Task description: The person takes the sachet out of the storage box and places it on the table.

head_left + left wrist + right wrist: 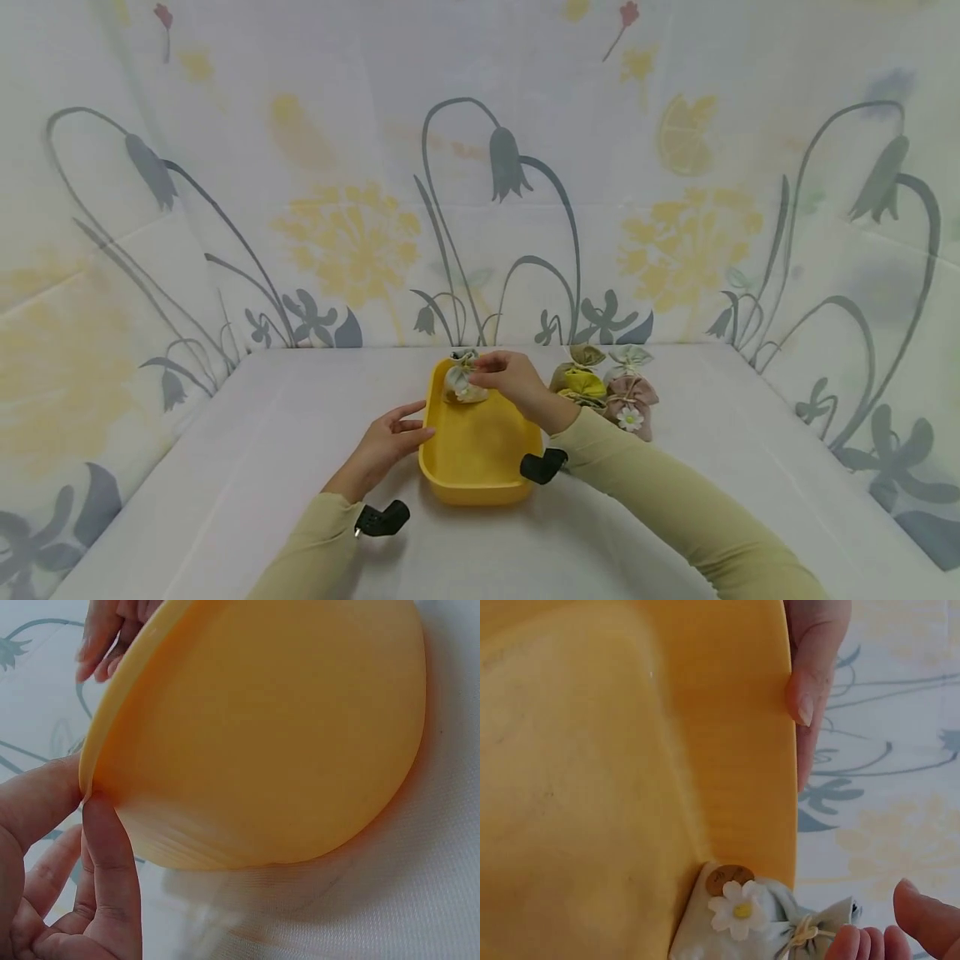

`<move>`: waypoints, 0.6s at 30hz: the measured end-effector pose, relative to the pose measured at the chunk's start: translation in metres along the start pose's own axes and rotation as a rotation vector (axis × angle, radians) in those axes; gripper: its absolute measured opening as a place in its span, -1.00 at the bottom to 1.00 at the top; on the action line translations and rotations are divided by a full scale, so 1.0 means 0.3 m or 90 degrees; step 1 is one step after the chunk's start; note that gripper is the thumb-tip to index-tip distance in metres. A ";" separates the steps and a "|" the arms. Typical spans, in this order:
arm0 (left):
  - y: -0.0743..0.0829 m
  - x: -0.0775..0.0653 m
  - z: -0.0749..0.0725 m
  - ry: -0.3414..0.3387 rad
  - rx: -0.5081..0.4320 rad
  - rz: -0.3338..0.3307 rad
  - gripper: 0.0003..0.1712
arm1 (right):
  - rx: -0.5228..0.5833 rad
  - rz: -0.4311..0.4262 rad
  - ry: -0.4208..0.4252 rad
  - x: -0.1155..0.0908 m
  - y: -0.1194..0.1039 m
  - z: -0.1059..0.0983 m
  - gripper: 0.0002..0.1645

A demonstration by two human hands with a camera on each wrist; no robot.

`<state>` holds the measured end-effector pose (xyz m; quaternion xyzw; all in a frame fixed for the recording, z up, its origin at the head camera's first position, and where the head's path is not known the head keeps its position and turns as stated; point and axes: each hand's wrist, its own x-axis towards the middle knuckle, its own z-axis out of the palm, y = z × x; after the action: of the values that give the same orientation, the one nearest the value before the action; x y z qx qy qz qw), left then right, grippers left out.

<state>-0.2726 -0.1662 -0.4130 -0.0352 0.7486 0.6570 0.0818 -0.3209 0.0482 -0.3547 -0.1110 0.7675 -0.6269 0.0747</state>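
A yellow plastic bin stands on the table before me. My left hand pinches its left rim between thumb and fingers; the left wrist view shows the thumb against the wall. In the bin's far left corner sits a pale drawstring sachet with a white daisy and a round brown tag. My right hand reaches over the bin, fingertips right at the sachet's tied neck. In the right wrist view the thumb stands apart from the fingers, with a gap between them.
Right of the bin, several more sachets stand close together: a pink one with a daisy, a yellow one, an olive-brown one and a pale one. A flower-printed cloth hangs behind the white table.
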 end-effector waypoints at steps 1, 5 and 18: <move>0.000 -0.002 -0.001 -0.003 0.001 0.004 -0.37 | -0.010 -0.002 0.005 0.007 0.003 0.003 -0.62; 0.001 -0.008 -0.001 -0.010 -0.002 0.012 -0.36 | -0.047 -0.011 0.028 0.036 0.008 0.015 -0.66; -0.002 0.004 0.000 -0.005 -0.006 0.002 -0.38 | -0.095 -0.008 0.088 0.119 0.023 0.005 -0.63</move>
<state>-0.2736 -0.1661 -0.4138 -0.0317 0.7452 0.6609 0.0832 -0.3554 0.0385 -0.3610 -0.0772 0.8147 -0.5747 0.0092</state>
